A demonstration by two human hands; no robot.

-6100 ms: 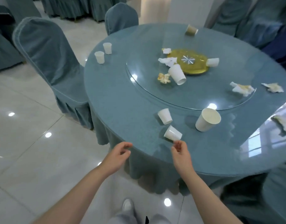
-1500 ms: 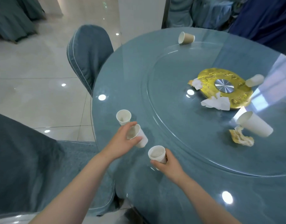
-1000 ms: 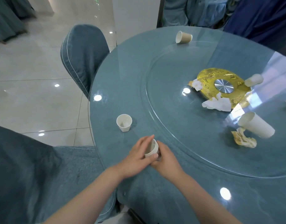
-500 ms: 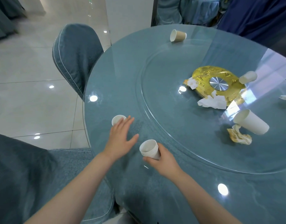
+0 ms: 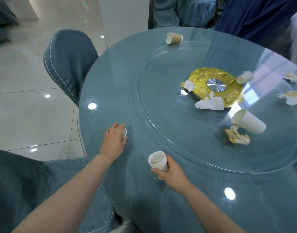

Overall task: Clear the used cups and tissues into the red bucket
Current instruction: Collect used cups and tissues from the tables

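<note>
Left hand: I see it out over the near-left rim of the table, fingers curled around a small white cup standing on the glass.
Right hand: wrapped around a stack of white cups, lifted a little and tilted, mouth toward me.
Hands to each other: well apart, each on its own cup.
Turntable: the round glass disc in the middle, with a gold hub under it.
Cups lying down: a tall white cup on its side at the right, a brown paper cup at the far edge, and a small pale cup beside the hub.
Tissues: a white tissue touching the hub's near edge, a stained wad just beside the tall cup's mouth, a smaller scrap at the hub's left, and two more tissues far right.
Chairs: a covered chair tucked in at the left.
Red bucket: I cannot find it in this view.
</note>
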